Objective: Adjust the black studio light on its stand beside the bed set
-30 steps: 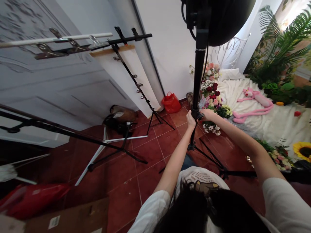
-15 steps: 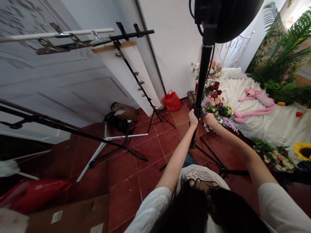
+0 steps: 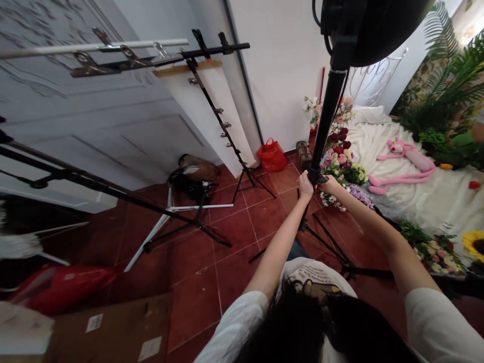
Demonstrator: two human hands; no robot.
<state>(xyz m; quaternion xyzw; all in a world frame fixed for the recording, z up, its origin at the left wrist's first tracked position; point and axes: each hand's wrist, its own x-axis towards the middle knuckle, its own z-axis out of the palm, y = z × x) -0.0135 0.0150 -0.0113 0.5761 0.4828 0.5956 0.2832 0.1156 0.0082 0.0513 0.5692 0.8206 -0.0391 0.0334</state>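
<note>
In front of me stands a black light stand (image 3: 325,118), leaning slightly, with a large black studio lamp (image 3: 385,30) on its top. My left hand (image 3: 306,185) is closed round the pole just at its clamp collar (image 3: 314,174). On the other side of that collar, my right hand (image 3: 329,185) is closed on the clamp knob, which the fingers mostly cover. A black cable hangs along the pole from the lamp. The stand's tripod legs (image 3: 328,242) spread on the floor close to my body.
On the left, another black stand (image 3: 113,189) slants across the red tiles (image 3: 238,267). Behind it a backdrop stand (image 3: 214,103) carries metal clips. A red bag (image 3: 271,155) sits by the wall. Flowers (image 3: 340,156) and a bed with a pink plush toy (image 3: 414,156) lie right. A cardboard box (image 3: 113,327) is lower left.
The view has shifted a little, so the lamp and stand's upper part appear farther right. Both hands keep their hold at the collar.
</note>
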